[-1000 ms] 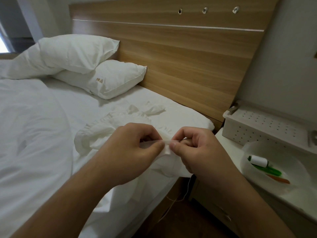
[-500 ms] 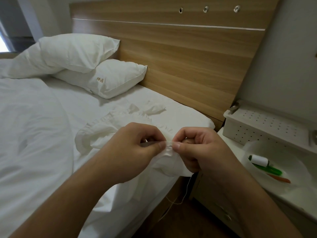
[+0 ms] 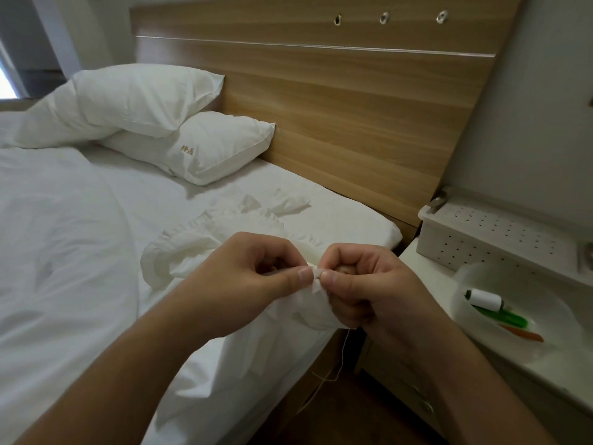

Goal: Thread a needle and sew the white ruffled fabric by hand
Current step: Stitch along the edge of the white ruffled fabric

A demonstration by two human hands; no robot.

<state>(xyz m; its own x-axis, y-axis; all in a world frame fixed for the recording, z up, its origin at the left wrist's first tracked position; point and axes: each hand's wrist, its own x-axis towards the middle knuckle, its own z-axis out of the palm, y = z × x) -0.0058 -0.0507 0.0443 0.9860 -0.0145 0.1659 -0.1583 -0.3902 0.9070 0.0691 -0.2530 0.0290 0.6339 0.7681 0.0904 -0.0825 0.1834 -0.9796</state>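
The white ruffled fabric [image 3: 195, 248] lies bunched on the bed and drapes over its near edge. My left hand [image 3: 253, 284] pinches a small fold of it between thumb and forefinger. My right hand [image 3: 362, 290] pinches the same fold from the right, thumb tips almost touching. The needle is hidden between the fingers. A pale thread [image 3: 343, 354] hangs from under my right hand and loops down in front of the bed frame.
Two white pillows [image 3: 150, 101] rest against the wooden headboard [image 3: 353, 101]. A white nightstand [image 3: 417, 268] at the right carries a perforated box [image 3: 494, 236] and a white bowl [image 3: 475, 277] with a thread spool [image 3: 486, 298], a green tool and an orange one.
Both hands have drawn closer together on the fold, and my right hand has curled tighter. The fabric between them has bunched up slightly.
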